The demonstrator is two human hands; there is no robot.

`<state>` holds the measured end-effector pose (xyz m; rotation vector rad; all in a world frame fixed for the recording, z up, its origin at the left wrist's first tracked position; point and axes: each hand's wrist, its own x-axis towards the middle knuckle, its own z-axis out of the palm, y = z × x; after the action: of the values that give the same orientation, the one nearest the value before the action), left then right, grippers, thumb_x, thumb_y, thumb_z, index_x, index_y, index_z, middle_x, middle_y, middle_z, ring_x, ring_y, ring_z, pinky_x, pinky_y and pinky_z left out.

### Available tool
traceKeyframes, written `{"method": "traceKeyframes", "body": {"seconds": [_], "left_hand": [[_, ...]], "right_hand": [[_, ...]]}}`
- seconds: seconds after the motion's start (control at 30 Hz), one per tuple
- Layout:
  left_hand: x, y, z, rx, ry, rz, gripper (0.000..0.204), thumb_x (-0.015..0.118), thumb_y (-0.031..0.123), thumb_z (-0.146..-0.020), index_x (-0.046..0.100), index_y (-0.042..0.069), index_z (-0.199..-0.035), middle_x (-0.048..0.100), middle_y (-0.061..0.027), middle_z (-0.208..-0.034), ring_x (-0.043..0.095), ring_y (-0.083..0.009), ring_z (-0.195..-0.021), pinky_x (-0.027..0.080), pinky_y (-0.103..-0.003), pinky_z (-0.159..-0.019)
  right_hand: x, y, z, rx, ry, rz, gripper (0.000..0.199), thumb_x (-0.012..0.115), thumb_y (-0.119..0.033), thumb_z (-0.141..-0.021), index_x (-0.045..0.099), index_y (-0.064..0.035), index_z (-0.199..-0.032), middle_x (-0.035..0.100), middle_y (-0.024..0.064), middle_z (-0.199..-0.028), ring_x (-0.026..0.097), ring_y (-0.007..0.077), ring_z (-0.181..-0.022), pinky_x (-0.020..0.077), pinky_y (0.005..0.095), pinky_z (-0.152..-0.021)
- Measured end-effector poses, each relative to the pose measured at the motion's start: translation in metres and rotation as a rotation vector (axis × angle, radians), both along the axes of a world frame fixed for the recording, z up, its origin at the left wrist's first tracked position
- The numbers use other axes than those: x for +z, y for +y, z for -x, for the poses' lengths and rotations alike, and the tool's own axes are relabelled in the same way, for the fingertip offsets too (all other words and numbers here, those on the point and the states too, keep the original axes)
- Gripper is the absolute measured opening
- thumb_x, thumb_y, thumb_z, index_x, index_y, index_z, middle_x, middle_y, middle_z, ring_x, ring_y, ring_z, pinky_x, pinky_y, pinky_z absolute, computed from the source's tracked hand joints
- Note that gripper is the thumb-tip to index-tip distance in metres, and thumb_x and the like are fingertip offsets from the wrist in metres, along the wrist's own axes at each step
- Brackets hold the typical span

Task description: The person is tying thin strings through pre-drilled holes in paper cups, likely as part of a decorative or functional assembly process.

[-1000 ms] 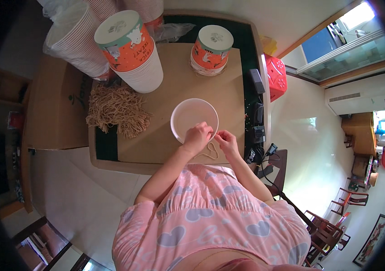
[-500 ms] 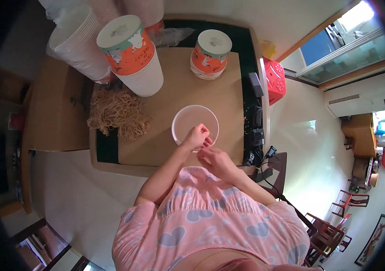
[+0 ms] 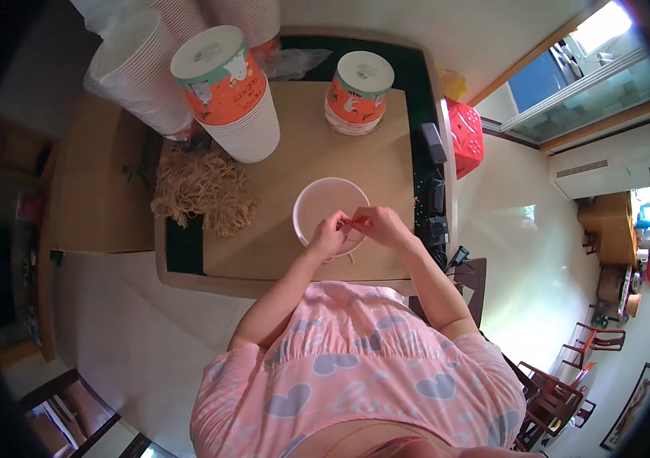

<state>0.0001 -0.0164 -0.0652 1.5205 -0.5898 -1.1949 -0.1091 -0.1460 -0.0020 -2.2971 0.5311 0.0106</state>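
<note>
On the far left of the board, a stack of white cups (image 3: 138, 76) lies tilted. Just beside it to the right stands a tall cup stack with an orange printed top (image 3: 226, 84), and below them lies a bundle of tan strings (image 3: 203, 191), well apart from both hands.

Near the front edge of the cardboard top (image 3: 279, 244), I see the white cup (image 3: 323, 204) standing upright with its mouth open. My left hand (image 3: 330, 233) is over its near rim, with the thumb and first fingers pinched together. My right hand (image 3: 378, 225) meets it fingertip to fingertip, pinched in the same way. Between them there seems to be a thin string (image 3: 350, 257). A short pale end shows just below the hands, but the part inside the fingers is too small for me to see.

I judge that the step in hand is fine work with this string at the rim of the cup. The next move calls for a steady pinch from both hands and for keeping the cup in place.

Further right stand a shorter orange cup stack (image 3: 359, 91) and a red basket (image 3: 468, 137) on the floor.
</note>
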Motion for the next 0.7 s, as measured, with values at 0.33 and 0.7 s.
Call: {"method": "traceKeyframes", "body": {"seconds": [0.33,0.7], "left_hand": [[0.043,0.019,-0.002,-0.145,-0.826,0.229,0.007,0.067,0.018,-0.082,0.067,0.011,-0.08,0.049,-0.0061,-0.075,0.056,-0.0216,-0.065,0.048,-0.036,-0.058],[0.029,0.015,-0.006,-0.379,-1.064,0.133,0.011,0.063,0.021,-0.081,0.066,0.011,-0.078,0.053,-0.0082,-0.083,0.061,-0.0264,-0.075,0.051,-0.041,-0.062]], "right_hand": [[-0.006,0.007,0.005,-0.126,0.035,-0.12,0.011,0.064,-0.013,-0.08,0.065,-0.0056,-0.087,0.067,0.0111,-0.074,0.066,0.023,-0.069,0.0509,0.0327,-0.062],[-0.006,0.012,0.006,-0.184,0.025,-0.079,0.012,0.063,-0.014,-0.081,0.067,-0.0037,-0.086,0.065,0.0144,-0.072,0.066,0.0261,-0.068,0.0496,0.0338,-0.061]]}}
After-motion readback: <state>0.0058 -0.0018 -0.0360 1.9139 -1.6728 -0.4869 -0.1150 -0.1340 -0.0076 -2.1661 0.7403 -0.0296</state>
